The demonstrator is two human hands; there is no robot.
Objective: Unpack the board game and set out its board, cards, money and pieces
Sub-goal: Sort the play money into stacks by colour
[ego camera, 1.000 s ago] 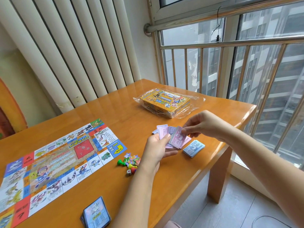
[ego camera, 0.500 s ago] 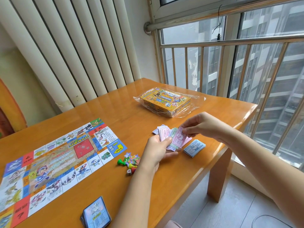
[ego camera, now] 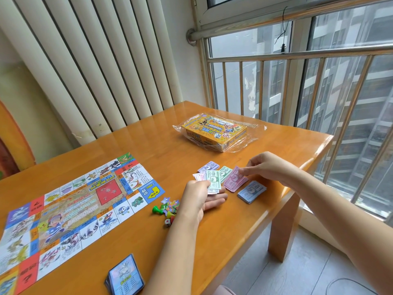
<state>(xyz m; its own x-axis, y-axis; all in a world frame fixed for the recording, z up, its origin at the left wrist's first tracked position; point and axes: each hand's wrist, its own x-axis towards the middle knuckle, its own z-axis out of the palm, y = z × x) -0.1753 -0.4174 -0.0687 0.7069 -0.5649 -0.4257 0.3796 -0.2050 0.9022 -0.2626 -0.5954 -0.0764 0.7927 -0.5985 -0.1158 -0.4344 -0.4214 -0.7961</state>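
Observation:
The colourful game board [ego camera: 70, 211] lies unfolded on the left of the wooden table [ego camera: 148, 133]. A stack of cards [ego camera: 125, 275] sits near the front edge. Small pawns, star tokens and a die [ego camera: 167, 208] lie in a heap beside the board. My left hand [ego camera: 200, 199] holds a fan of green and pink play-money notes [ego camera: 212, 180]. My right hand [ego camera: 265, 167] pinches a pink note [ego camera: 235, 179] over a pink pile on the table. A purple pile [ego camera: 209, 166] and a blue pile [ego camera: 252, 191] lie nearby.
The yellow game box [ego camera: 214, 133] sits in its clear plastic wrap at the back of the table. The table's right edge is close to the money piles, with a railed window [ego camera: 297, 86] beyond. A white radiator [ego camera: 95, 60] stands behind the table.
My right hand has drawn a pink note out of the fan and carried it right and down onto the pink pile. Green notes now show at the front of the fan.

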